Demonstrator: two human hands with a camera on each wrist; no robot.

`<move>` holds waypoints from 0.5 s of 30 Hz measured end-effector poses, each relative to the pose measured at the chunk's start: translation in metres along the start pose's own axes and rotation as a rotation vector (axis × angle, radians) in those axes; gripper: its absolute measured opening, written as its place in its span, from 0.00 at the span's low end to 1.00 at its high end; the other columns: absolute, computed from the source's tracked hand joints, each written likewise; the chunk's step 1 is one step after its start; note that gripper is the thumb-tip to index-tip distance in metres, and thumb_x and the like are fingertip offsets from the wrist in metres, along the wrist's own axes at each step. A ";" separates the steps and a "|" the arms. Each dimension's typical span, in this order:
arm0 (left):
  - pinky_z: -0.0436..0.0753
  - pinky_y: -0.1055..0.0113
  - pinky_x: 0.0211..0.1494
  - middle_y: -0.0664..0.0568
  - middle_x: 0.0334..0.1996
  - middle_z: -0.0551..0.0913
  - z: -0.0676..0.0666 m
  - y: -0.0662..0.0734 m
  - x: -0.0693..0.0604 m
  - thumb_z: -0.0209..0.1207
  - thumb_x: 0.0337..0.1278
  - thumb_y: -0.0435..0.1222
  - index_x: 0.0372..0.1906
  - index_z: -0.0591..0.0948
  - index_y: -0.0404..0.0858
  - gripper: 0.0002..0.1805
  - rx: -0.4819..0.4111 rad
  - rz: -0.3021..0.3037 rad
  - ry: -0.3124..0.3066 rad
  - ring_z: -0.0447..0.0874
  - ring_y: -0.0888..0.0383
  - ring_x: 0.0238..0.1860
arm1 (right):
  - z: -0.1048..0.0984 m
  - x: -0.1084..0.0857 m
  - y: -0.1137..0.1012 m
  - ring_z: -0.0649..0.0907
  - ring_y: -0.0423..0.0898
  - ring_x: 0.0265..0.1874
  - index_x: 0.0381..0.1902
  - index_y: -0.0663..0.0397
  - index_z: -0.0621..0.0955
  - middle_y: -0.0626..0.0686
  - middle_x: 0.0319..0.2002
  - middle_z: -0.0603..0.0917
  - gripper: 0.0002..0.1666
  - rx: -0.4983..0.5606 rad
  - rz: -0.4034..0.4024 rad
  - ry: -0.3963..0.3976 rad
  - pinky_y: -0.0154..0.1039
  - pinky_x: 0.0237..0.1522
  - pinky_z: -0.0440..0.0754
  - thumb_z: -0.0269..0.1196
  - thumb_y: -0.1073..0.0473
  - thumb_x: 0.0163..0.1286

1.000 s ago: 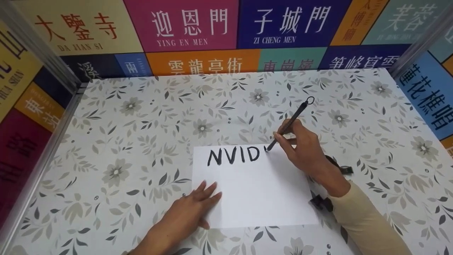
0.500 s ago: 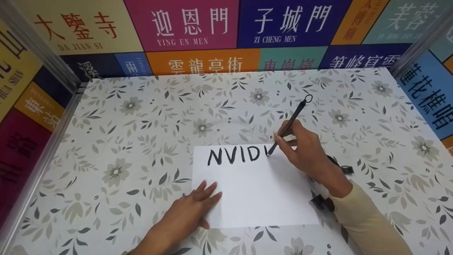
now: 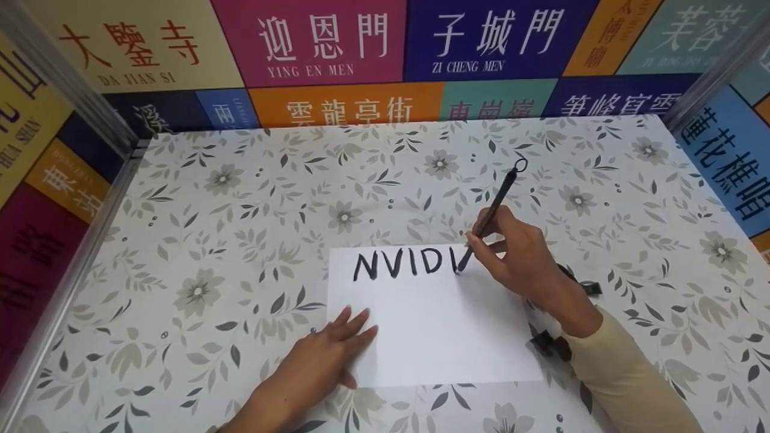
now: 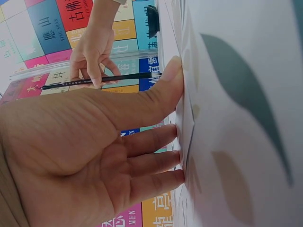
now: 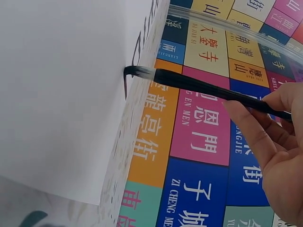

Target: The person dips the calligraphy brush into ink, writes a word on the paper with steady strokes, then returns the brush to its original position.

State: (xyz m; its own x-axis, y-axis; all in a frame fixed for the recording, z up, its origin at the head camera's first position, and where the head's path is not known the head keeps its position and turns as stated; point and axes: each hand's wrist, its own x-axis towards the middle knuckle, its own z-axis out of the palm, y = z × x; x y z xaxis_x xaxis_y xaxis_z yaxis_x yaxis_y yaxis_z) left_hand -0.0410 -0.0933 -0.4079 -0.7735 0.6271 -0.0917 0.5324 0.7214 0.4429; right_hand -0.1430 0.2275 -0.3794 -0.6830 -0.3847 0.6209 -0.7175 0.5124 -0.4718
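Right wrist view, right edge: your right fingers pinch the slim black brush, soft bristles bent on paper beyond them; left fingers spread, empty.

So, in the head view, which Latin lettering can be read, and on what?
"NVID", then one stroke: paper.
"DA JIAN SI": pale yellow panel.
"YING EN MEN": pink panel.
"ZI CHENG MEN": dark blue panel.
"HUA SHAN", perhaps cut off: left yellow panel.
Lettering too blurred: small blue panel, left orange panel, upper orange panel, upper teal panel.
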 end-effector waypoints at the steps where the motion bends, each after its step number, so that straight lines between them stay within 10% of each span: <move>1: 0.75 0.42 0.53 0.46 0.70 0.63 0.000 0.000 0.000 0.67 0.34 0.44 0.66 0.72 0.41 0.44 0.002 0.000 -0.002 0.60 0.44 0.69 | 0.000 0.000 0.000 0.85 0.45 0.32 0.41 0.68 0.72 0.54 0.32 0.81 0.15 0.005 0.000 -0.001 0.30 0.25 0.82 0.65 0.73 0.59; 15: 0.75 0.42 0.52 0.46 0.70 0.63 0.000 -0.001 0.001 0.67 0.33 0.45 0.67 0.72 0.41 0.44 0.010 -0.008 -0.013 0.59 0.44 0.69 | -0.003 0.000 -0.004 0.86 0.46 0.32 0.39 0.66 0.72 0.54 0.32 0.81 0.14 0.016 -0.016 0.000 0.26 0.26 0.81 0.65 0.73 0.57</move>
State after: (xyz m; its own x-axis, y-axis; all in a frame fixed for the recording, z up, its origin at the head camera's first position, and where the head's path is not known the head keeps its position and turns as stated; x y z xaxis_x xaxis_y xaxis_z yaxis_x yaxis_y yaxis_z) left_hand -0.0420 -0.0931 -0.4083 -0.7734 0.6248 -0.1073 0.5292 0.7295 0.4333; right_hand -0.1400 0.2281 -0.3752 -0.6712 -0.3928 0.6287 -0.7306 0.4939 -0.4715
